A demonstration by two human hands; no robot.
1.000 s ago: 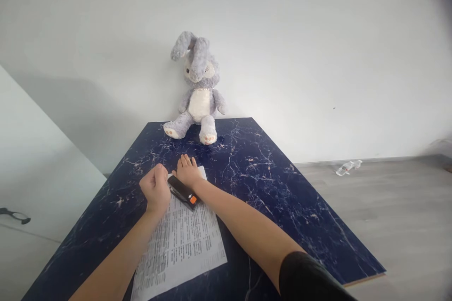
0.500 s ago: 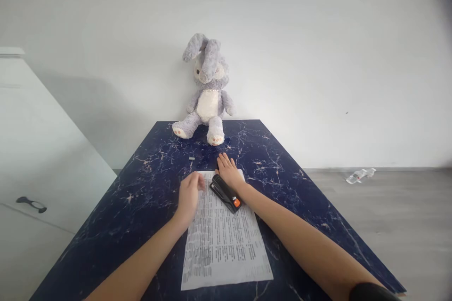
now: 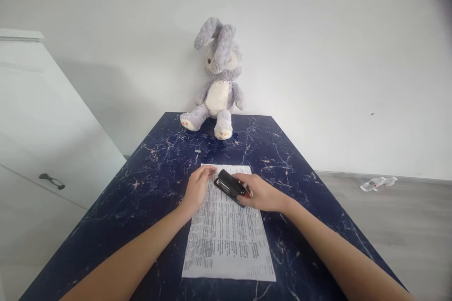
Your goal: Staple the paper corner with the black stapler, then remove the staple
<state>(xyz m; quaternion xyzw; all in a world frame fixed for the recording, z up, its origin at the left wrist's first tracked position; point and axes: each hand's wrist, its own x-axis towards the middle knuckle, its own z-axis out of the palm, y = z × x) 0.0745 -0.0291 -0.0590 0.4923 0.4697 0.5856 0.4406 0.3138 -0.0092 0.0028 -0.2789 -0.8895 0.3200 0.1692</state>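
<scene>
A black stapler (image 3: 229, 187) with an orange patch lies at a slant over the upper part of a printed sheet of paper (image 3: 235, 263). My right hand (image 3: 259, 193) grips its near right end, the thumb on the near side and the fingers on the far side. Over the sheet's upper left edge rests my left hand (image 3: 198, 187), its fingers loosely stretched toward the stapler without holding it. Whether the stapler touches the paper or is slightly lifted, I cannot tell.
A grey plush rabbit (image 3: 217, 96) sits at the far end of the dark blue marbled table (image 3: 155, 240), against the wall. A small staple strip (image 3: 197, 151) lies beyond the paper. At left stands a white cabinet (image 3: 42, 117); clear packaging (image 3: 377, 184) lies on the floor at right.
My right hand has come back from the sheet's top edge and closed around the stapler. The stapler has turned slightly. My left hand's fingers have stretched out a little. The whole view has shifted.
</scene>
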